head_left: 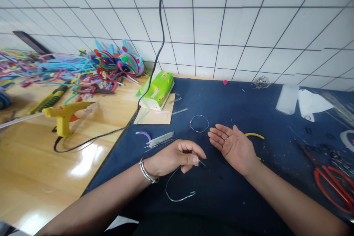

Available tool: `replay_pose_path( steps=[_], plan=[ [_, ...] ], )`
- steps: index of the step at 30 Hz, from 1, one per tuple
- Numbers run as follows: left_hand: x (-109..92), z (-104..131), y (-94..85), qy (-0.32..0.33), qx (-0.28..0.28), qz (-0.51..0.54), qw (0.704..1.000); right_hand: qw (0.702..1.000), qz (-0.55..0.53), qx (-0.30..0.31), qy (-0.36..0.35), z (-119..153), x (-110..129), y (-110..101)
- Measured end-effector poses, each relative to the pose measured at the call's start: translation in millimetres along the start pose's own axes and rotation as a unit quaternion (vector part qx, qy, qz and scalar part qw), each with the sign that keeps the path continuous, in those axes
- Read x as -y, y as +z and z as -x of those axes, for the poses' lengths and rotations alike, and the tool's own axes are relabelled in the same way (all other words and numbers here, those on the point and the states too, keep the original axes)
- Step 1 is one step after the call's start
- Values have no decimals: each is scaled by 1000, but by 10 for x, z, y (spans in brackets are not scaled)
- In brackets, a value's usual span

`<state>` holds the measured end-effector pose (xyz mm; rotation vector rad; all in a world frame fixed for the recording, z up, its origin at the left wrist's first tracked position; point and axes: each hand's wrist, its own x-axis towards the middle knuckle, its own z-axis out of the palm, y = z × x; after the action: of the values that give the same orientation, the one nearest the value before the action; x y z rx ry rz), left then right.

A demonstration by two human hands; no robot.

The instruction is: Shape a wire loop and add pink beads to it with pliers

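Note:
Between its thumb and fingers, my left hand [182, 158] pinches a thin silver wire [173, 200]. The wire's loose end hangs in a curve below the hand and finishes in a small hook. A tiny pink bead sits on the wire at the fingertips, near its short straight tip. My right hand [235, 149] is palm up with fingers stretched out, and a few tiny pink beads [226, 140] lie at the base of its fingers. Just beyond both hands, a wire ring [199, 124] with pink beads rests on the dark blue cloth [221, 107].
Left of the hands lie a bundle of wire pieces [160, 139] and a purple strip [143, 135]. Red-handled scissors [332, 184] lie at right. A yellow glue gun [65, 116], its black cable [157, 51], a green tissue pack [157, 90] and colourful fuzzy sticks [61, 64] are at left.

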<state>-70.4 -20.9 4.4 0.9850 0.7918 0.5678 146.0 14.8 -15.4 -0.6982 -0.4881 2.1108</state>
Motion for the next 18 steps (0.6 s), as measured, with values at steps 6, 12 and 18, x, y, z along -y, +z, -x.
replay_pose_path(
  steps=[6,12,18],
  plan=[
    [53,-115,214,-20,-3,127,992,1000,-15,11,-10,21,-12,-6],
    [-97,-376,596,8,25,193,981,999,-14,12,-34,75,25,-2],
    [-55,-554,798,13,28,212,977,992,-14,-66,-107,73,267,-73]
  ],
)
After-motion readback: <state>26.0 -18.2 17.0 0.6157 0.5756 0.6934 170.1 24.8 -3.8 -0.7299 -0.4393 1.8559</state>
